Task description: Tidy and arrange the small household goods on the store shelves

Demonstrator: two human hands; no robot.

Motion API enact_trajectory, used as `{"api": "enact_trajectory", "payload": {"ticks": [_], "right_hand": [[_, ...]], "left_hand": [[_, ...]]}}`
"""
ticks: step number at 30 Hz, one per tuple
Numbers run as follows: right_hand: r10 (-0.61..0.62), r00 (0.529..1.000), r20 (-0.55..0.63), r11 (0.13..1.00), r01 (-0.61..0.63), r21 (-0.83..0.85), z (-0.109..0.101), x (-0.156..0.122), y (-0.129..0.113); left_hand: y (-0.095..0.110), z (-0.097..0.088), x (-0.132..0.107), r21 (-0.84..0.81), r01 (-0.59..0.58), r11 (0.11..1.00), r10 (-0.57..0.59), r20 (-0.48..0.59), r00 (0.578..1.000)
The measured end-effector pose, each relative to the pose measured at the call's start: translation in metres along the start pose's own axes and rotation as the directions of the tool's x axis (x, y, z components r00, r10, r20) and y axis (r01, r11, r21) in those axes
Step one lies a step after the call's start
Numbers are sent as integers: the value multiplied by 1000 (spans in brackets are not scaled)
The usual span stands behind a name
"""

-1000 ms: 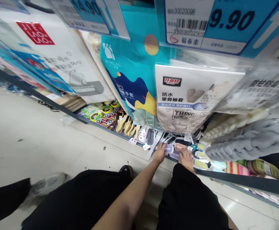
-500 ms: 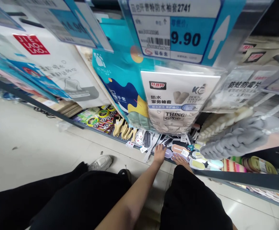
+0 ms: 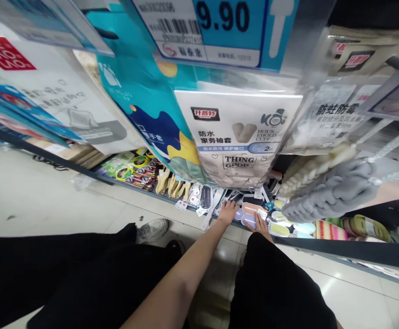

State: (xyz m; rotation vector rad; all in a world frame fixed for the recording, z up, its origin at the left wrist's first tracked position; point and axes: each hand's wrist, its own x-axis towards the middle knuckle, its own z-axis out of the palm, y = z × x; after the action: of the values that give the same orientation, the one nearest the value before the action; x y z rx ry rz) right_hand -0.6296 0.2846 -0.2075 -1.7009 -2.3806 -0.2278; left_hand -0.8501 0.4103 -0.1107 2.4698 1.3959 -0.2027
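Down in the low shelf tray, my left hand (image 3: 228, 212) lies open over the dark combs (image 3: 235, 198) and beside a small purple oval piece (image 3: 238, 214). My right hand (image 3: 261, 226) is at the right edge of a larger purple oval piece (image 3: 249, 220), its fingers apart and pointing up toward a white tag (image 3: 261, 214). An orange oval piece (image 3: 252, 208) lies just above the purple one. What exactly these oval pieces are is too small to tell. A black-bristled hairbrush (image 3: 206, 197) with a white frame lies left of my left hand.
Hanging packs, including a white sleeve-cover pack (image 3: 236, 137) and a teal pack (image 3: 130, 87), jut out above the tray. Grey braided fabric (image 3: 332, 196) hangs at the right. Wooden clips (image 3: 172, 185) lie left in the tray. Another person's shoe (image 3: 153, 230) may be on the floor.
My right hand has shifted from lying across the purple piece to its right side, fingers by the tag. My left hand stays near the combs. The view has moved closer to the shelf.
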Motion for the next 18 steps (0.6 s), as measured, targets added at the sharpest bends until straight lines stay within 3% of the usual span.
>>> {"api": "enact_trajectory", "payload": {"ticks": [4,9,12,15,18], "right_hand": [[-94,994,-53,990,87,-113,6,-2,1],[-37,997,-70,996,32,-79,13,0,2],[-31,998,-62,998,27,-63,15,-1,1],[-22,998,-56,998,19,-56,14,-2,0],[-16,999,-31,999,15,-49,11,-2,0]], "left_hand": [[3,1,1,-16,29,999,-28,68,997],[7,4,4,-70,134,989,-119,184,976],[12,7,7,-97,280,955,-253,223,941],[10,8,12,-119,457,882,-425,222,878],[-1,6,15,-202,515,833,-475,219,853]]}}
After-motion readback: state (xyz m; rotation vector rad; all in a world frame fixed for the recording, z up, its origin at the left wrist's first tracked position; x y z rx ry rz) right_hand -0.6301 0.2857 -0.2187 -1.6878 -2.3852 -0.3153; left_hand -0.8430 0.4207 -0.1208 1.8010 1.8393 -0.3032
